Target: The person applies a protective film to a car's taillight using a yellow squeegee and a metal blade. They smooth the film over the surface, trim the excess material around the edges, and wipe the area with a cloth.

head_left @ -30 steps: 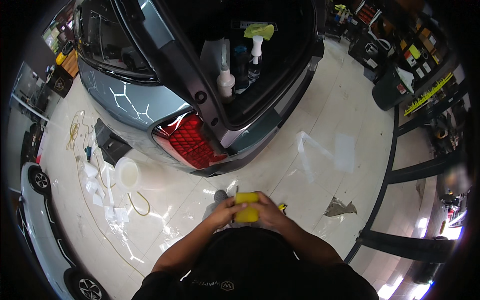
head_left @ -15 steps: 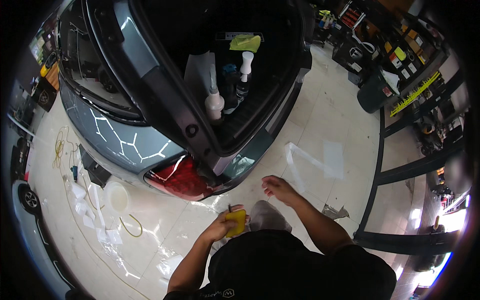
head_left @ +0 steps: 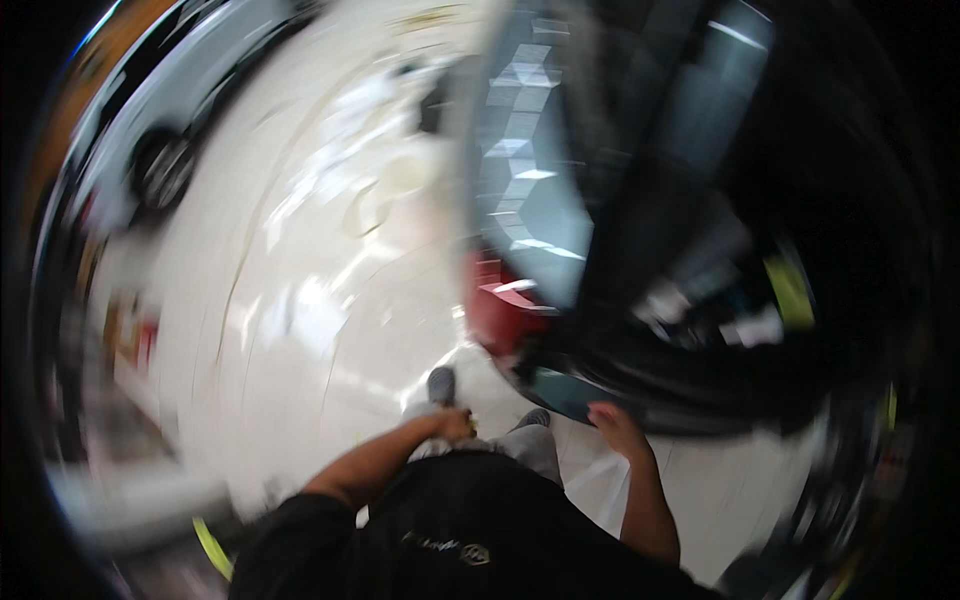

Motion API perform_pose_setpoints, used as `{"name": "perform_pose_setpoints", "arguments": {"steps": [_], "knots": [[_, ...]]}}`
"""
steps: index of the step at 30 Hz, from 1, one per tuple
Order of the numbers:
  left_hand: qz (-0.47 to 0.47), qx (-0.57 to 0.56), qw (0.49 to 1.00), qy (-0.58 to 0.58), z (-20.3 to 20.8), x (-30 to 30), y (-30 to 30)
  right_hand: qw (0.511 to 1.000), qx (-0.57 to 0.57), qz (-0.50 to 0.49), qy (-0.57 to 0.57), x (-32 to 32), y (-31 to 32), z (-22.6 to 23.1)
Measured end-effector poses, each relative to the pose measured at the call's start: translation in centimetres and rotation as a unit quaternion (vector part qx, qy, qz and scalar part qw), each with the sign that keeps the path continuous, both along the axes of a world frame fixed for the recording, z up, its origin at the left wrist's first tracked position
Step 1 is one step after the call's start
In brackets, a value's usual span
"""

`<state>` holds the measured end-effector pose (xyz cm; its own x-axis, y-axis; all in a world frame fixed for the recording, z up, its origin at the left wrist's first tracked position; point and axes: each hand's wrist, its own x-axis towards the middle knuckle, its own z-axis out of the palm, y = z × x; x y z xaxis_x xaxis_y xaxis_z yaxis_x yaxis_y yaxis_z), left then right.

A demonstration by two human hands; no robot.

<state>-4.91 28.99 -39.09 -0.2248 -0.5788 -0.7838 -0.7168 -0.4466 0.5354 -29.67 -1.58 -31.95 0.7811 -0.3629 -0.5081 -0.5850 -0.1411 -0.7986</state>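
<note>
My left hand (head_left: 454,425) is closed in front of my waist. Only a sliver of the yellow squeegee (head_left: 473,426) shows at its fingers; the rest is hidden by the hand. To the right, my right hand (head_left: 616,428) hangs with loosely stretched fingers, holding nothing that I can see. Just beyond its fingertips is the car's rear bumper (head_left: 563,392), though motion blur hides whether they touch. Above the bumper sit the red tail light (head_left: 503,315) and the blue-grey rear fender (head_left: 535,200). The trunk stands open, with a smeared white bottle (head_left: 665,302) and a yellow-green cloth (head_left: 790,292) inside.
A whitish bucket (head_left: 405,175) stands on the pale tiled floor (head_left: 300,400) beside the car. Clear film or sheeting (head_left: 315,318) lies nearby, and a thin hose or cord (head_left: 245,265) runs along the tiles. Another car (head_left: 165,130) is parked at the far left.
My view has swung left, so the car now sits further right in the picture. The squeegee, plainly visible before, is mostly covered by my left hand. My right hand is nearer the bumper's edge.
</note>
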Motion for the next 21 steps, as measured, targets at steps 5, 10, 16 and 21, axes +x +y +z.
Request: {"name": "perform_pose_setpoints", "arguments": {"steps": [5, 10, 16, 21], "knots": [[0.594, 0.189, 0.768, -0.145, -3.4, -1.1, 11.2, 0.957, 0.005, 0.262, 0.124, 4.0, 3.1, 5.1], [0.364, 0.045, 0.916, -0.164, -11.0, -6.2, 21.0, 0.916, -0.046, 0.393, 0.067, 11.1, 10.9, 5.3], [0.81, 0.148, 0.567, -0.031, -7.8, -9.0, 25.0, 0.875, -0.116, 0.469, 0.016, 20.0, 17.9, 1.7], [0.878, 0.031, 0.477, -0.007, -4.2, -4.9, 38.8, 0.82, -0.171, 0.545, 0.041, 28.6, 22.4, -6.6]]}}
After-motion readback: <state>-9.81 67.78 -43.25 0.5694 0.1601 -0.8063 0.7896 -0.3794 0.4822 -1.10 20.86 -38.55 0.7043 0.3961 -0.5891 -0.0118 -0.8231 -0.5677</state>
